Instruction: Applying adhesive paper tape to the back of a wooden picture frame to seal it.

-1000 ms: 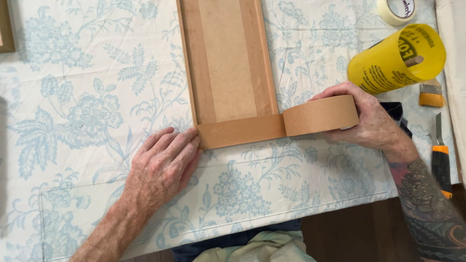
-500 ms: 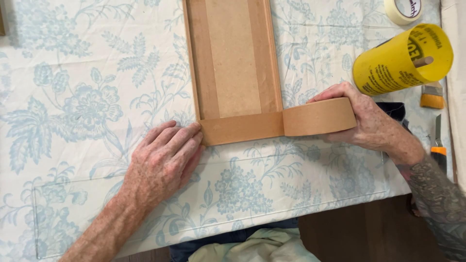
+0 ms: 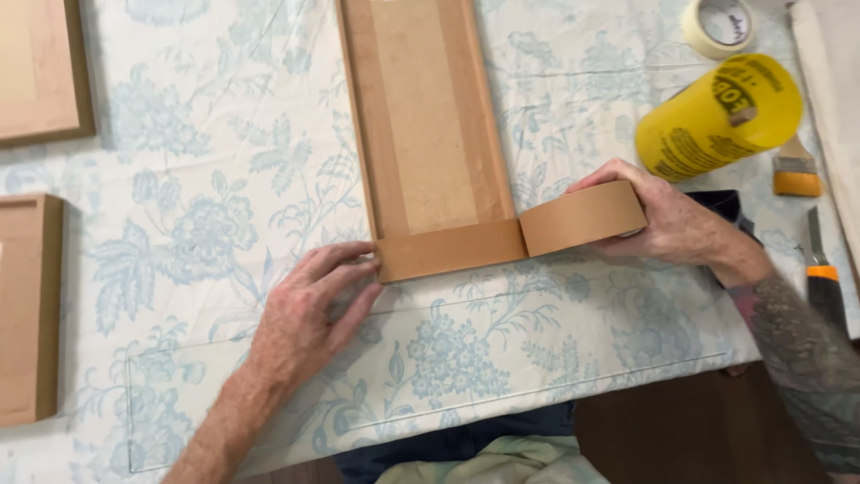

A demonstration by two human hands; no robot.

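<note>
The left hand (image 3: 305, 314) is lying flat and spread on the cloth (image 3: 206, 233), its fingertips (image 3: 363, 262) pressing the free end of the brown tape against the near left corner of the frame (image 3: 421, 134), much as it was half a second ago. The right hand (image 3: 667, 220) is gripping the tape roll (image 3: 582, 218), which is standing on edge just right of the frame's near right corner, the strip stretching across the frame's near end. Compared with before, the roll is sitting about where it was; mainly the view is shifting. The yellow can (image 3: 717, 116), brush (image 3: 795, 170), knife (image 3: 822, 278) and white roll (image 3: 718, 25) are lying beyond the right hand.
</note>
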